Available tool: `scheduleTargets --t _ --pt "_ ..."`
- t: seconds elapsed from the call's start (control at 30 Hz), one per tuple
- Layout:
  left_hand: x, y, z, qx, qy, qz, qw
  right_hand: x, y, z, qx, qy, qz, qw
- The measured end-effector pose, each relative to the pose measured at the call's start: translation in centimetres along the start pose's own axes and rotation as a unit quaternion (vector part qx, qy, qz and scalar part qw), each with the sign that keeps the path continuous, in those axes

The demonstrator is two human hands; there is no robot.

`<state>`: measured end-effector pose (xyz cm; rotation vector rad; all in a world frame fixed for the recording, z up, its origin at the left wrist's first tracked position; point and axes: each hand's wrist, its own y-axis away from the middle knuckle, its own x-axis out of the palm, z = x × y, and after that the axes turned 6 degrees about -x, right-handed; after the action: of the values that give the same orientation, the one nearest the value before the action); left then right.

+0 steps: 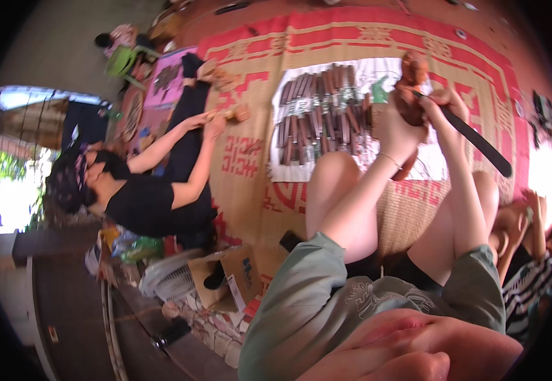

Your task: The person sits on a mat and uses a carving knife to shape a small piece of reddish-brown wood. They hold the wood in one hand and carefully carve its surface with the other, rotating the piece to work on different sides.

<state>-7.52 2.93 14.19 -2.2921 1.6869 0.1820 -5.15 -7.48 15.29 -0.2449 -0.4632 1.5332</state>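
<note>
My left hand point(395, 130) is wrapped around a brown wood carving point(412, 86), holding it up above the far part of the mat point(250, 136). My right hand point(448, 101) grips a dark-handled chisel point(473, 138), its tip against the carving. Just beyond, a white cloth point(365, 73) on the mat carries rows of chisels point(320, 111). Bare mat lies left of the cloth, toward a person in black point(149, 200). A cardboard box point(231, 273) sits off the mat's near edge.

Left hand point(395, 127) closed in grip, arm extended; right hand point(448, 101) fisted, raised alongside.
</note>
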Motion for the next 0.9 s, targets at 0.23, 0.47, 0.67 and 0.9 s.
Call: scheduleTargets --t 0.23,0.47,0.67,0.9 --pt "-1.3 -0.2 0.3 -0.078 0.086 0.04 0.992 1.3 0.0 0.9 0.033 -0.042 0.001 0.999" --pt "-1.0 -0.3 -0.3 -0.096 0.072 0.037 0.992 0.3 -0.4 -0.7 -0.024 -0.014 -0.007 1.0" --pt "-1.9 0.4 -1.7 -0.119 0.072 0.037 0.99 0.5 0.0 0.0 0.016 -0.002 -0.005 1.0" --pt "-1.8 0.4 -1.6 -0.105 0.069 0.023 0.992 -0.8 -0.1 -1.4 0.019 -0.027 0.003 0.999"
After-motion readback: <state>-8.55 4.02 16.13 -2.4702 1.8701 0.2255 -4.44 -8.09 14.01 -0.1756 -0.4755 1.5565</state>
